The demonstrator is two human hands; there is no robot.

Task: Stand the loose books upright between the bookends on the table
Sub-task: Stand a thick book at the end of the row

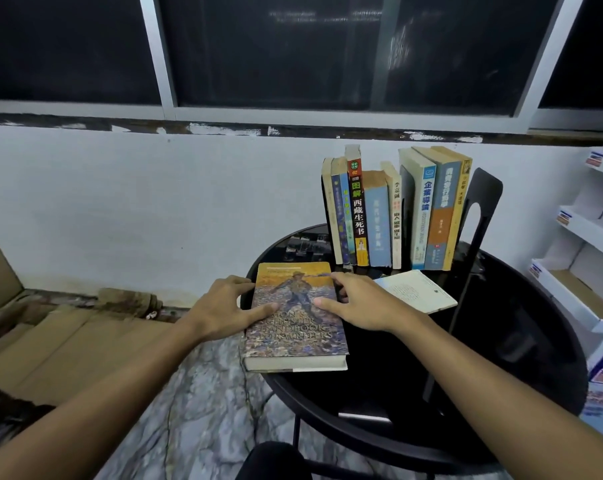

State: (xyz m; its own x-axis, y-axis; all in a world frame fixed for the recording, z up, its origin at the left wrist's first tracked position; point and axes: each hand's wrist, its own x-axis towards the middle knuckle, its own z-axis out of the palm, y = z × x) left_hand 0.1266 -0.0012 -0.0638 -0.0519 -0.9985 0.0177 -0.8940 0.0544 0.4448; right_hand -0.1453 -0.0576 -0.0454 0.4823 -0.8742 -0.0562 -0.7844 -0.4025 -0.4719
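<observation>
On the glossy round table (397, 358), left hand (223, 306), right hand (358, 303): each grip clasps the thick hardback (293, 327).

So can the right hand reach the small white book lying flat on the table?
Probably yes. The right hand grips the big book at its right edge, and the white book lies uncovered just beside it; it must let go first.
</observation>
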